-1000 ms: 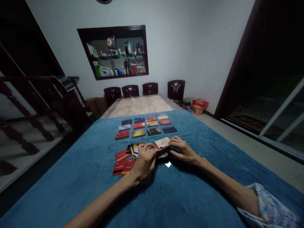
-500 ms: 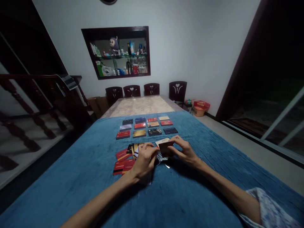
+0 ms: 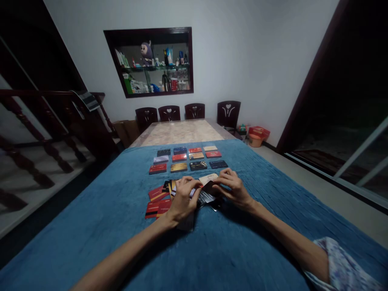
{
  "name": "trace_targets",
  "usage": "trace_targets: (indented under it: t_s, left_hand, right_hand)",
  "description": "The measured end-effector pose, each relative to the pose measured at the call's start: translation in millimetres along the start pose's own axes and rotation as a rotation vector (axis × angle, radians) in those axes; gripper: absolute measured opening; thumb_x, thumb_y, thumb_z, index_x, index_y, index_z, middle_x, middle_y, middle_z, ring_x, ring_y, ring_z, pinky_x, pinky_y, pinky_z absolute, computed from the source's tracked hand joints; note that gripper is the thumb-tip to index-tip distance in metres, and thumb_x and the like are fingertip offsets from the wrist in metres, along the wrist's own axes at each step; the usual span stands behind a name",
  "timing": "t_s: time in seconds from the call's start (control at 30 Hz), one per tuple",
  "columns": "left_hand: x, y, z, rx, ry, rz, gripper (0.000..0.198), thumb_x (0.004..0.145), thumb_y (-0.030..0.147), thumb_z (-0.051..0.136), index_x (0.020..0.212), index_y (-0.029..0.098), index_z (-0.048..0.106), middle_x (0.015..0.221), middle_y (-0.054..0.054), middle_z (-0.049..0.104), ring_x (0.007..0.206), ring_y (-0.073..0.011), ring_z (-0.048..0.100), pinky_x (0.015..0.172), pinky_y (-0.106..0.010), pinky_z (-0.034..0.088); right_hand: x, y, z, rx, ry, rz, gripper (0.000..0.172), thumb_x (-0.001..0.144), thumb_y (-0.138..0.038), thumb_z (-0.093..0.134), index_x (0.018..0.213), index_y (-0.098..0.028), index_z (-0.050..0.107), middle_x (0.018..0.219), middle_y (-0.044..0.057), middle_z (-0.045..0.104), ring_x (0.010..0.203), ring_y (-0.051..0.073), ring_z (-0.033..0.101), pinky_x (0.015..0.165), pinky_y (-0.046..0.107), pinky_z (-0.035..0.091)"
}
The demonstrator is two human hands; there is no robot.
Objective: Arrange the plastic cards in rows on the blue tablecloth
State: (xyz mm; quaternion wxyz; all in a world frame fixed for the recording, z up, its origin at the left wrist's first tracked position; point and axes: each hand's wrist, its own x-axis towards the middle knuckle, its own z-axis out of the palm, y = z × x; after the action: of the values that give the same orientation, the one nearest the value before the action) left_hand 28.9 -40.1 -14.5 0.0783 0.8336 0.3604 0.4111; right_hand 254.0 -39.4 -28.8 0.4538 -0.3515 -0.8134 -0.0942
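My right hand (image 3: pixel 233 190) pinches a dark card (image 3: pixel 207 186) between thumb and fingers, tilted just above the loose cards. Facing it, my left hand (image 3: pixel 183 199) has its thumb and fingers closed near that card's left edge; what they hold, if anything, is hidden. Beneath the dark card lies a silvery card (image 3: pixel 207 197), and a cream card (image 3: pixel 208 178) rests behind it. Red cards (image 3: pixel 152 209) overlap left of my left hand, beside a black card (image 3: pixel 165 186). A pale card (image 3: pixel 187 223) shows partly under my left wrist.
Beyond my hands, small card stacks stand in three rows, among them a gold stack (image 3: pixel 178 167) and a navy stack (image 3: pixel 218 164). A blue cloth (image 3: pixel 103 210) covers the near part of the table (image 3: pixel 182 131). Dark chairs (image 3: pixel 228 114) line its far end.
In my right hand the dark card has tipped lower, and its fingers have closed in more around it. My left hand has barely moved. The view has shifted slightly.
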Motion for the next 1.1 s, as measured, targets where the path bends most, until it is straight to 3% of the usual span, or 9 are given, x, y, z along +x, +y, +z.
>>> trace_targets:
  t_s: [0.37, 0.53, 0.7, 1.1]
  left_hand:
    - [-0.1, -0.6, 6.1, 0.023, -0.096, -0.013, 0.016, 0.086, 0.011, 0.059, 0.096, 0.02, 0.066, 0.093, -0.004, 0.067, 0.096, -0.0209, 0.058, 0.09, -0.039, 0.038]
    - [-2.7, -4.4, 5.0, 0.049, -0.11, -0.056, 0.031, 0.083, 0.007, 0.056, 0.11, 0.02, 0.065, 0.099, -0.006, 0.066, 0.099, -0.0221, 0.057, 0.091, -0.04, 0.039]
    - [-7.7, -3.6, 1.4, 0.085, -0.19, 0.009, 0.049, 0.078, 0.001, 0.053, 0.121, 0.023, 0.063, 0.104, -0.007, 0.07, 0.102, -0.0246, 0.055, 0.09, -0.044, 0.039]
    - [-9.4, -2.0, 3.6, 0.185, -0.256, 0.028, 0.051, 0.08, 0.0, 0.048, 0.127, 0.02, 0.058, 0.108, -0.009, 0.071, 0.103, -0.0269, 0.053, 0.086, -0.043, 0.037]
  right_hand:
    - [4.1, -8.4, 12.9, -0.045, -0.032, -0.074, 0.014, 0.095, -0.028, 0.057, 0.093, -0.022, 0.07, 0.08, 0.004, 0.069, 0.087, 0.02, 0.051, 0.081, 0.037, 0.037]
    - [-1.0, -8.1, 3.7, -0.068, -0.127, -0.058, 0.019, 0.093, -0.02, 0.055, 0.107, -0.021, 0.067, 0.092, 0.007, 0.071, 0.091, 0.022, 0.053, 0.082, 0.038, 0.037]
    - [-10.2, -3.3, -1.0, -0.075, -0.263, 0.008, 0.028, 0.093, -0.024, 0.051, 0.118, -0.023, 0.064, 0.099, 0.009, 0.071, 0.092, 0.024, 0.054, 0.084, 0.042, 0.039]
    - [-14.8, -0.2, 1.7, -0.118, -0.318, 0.051, 0.032, 0.096, -0.024, 0.049, 0.126, -0.023, 0.059, 0.096, 0.008, 0.07, 0.088, 0.023, 0.057, 0.081, 0.039, 0.041]
